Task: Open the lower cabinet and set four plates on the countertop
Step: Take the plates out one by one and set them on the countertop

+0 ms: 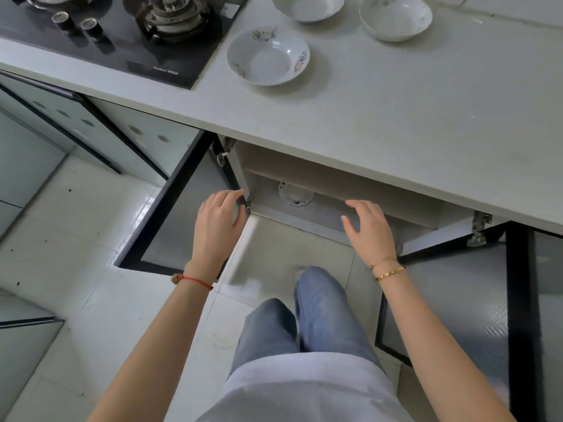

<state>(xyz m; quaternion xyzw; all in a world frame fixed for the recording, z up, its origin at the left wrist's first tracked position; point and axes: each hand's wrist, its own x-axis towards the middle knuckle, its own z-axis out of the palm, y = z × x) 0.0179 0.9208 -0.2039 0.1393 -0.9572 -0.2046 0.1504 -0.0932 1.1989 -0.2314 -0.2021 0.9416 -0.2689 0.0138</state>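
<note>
**Under the worktop: both doors wide, three plates up, one below**

Below the pale grey stone worktop (380,117) the lower cabinet (304,178) stands open, its two black-framed frosted-glass doors swung outward: the left door (179,214) angles toward the tiled floor on the left, the right door (457,300) reaches toward the camera on the right. On the cabinet's lower shelf a white plate (295,194) rests near the back, only partly seen under the shelf board above it (its pattern cannot be made out).

The left hand (217,222) hovers at the cabinet's left edge, fingers loosely curved and holding nothing, fingertips just beside the metal hinge at the bottom of the left door; whether they touch it cannot be told. A red string bracelet circles that wrist. The right hand (370,228) is spread in front of the opening, fingers relaxed and apart, its grip empty; two thin gold bracelets sit on that wrist.

Three deep white plates with flower prints stand on the worktop, all apart from one another: the nearest plate (268,57) just beside the black glass gas hob (122,41), a second plate (307,7) behind it at the top edge of view, and a third plate (395,17) further right.

Blue jeans and a pale shirt hem show at the bottom, between the forearms.
</note>
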